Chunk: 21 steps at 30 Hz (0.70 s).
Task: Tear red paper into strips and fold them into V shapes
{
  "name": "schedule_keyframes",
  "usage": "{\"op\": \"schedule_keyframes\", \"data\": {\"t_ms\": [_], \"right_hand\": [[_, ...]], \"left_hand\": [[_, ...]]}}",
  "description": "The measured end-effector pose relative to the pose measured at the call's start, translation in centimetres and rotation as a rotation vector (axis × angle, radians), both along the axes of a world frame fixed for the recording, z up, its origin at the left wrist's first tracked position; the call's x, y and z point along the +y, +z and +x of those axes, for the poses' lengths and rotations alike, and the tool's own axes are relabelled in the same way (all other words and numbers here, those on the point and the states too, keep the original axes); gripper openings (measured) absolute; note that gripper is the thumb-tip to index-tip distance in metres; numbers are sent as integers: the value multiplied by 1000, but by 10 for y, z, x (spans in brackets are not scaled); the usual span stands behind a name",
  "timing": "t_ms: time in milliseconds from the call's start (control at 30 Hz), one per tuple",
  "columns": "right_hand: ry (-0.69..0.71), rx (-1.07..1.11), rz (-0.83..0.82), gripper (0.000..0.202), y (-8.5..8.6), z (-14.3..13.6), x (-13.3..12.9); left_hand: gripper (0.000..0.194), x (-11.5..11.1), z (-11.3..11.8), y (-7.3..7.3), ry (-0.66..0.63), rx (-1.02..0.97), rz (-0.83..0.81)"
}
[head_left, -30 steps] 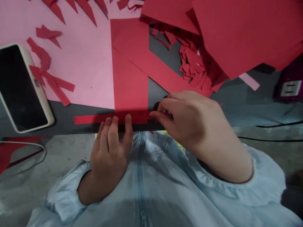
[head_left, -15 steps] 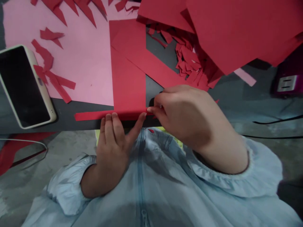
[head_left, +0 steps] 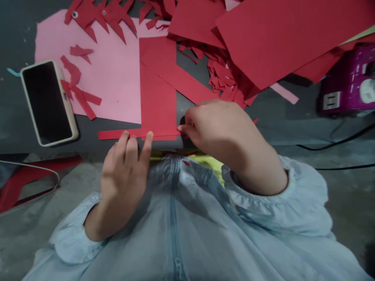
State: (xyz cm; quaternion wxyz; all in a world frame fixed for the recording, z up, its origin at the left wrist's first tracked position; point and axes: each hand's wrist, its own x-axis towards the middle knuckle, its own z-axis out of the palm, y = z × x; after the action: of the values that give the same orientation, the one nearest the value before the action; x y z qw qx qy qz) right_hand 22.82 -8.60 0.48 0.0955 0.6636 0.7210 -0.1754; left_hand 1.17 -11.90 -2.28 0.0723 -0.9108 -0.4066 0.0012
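A narrow red paper strip (head_left: 113, 134) lies along the table's front edge, crossing the lower end of an upright red paper piece (head_left: 158, 97). My left hand (head_left: 124, 175) rests on the strip with its fingertips and thumb stretched out, pressing it down. At the strip's right end, my right hand (head_left: 228, 136) pinches it between thumb and forefinger; the other fingers curl under and are partly hidden. A small dark thing (head_left: 182, 121) shows beside the right forefinger, mostly covered. A slanting red strip (head_left: 190, 84) runs up and left from behind the right hand.
On the left, a phone (head_left: 48, 103) lies beside pink paper (head_left: 117, 78) with red cut pieces (head_left: 83, 103). Red paper fish shapes (head_left: 88, 17) with googly eyes are at the back. Red scraps (head_left: 221, 76), large red sheets (head_left: 278, 39) and a purple power socket (head_left: 348, 86) are right.
My left hand has slid left along the strip, its thumb moving away from the right hand. My right hand keeps its pinch. The view has shifted, showing more of the table's back.
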Motion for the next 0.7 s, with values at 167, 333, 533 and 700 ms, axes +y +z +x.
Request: {"op": "schedule_keyframes", "data": {"t_ms": [167,333,533,700], "right_hand": [[19,-30,-28,27,1,0,1],[17,-38,15,25,-2,-1,1],[-11,10,157,21,-6,-2,-5],[-49,-10,180,26,1,6,-18]], "left_hand": [[43,5,-10,6,99,-53,-41],[41,8,7,3,161,-76,-59],[41,-1,39,-11,-184,-139,-26],[40,1,45,-15,-166,-136,4]]}}
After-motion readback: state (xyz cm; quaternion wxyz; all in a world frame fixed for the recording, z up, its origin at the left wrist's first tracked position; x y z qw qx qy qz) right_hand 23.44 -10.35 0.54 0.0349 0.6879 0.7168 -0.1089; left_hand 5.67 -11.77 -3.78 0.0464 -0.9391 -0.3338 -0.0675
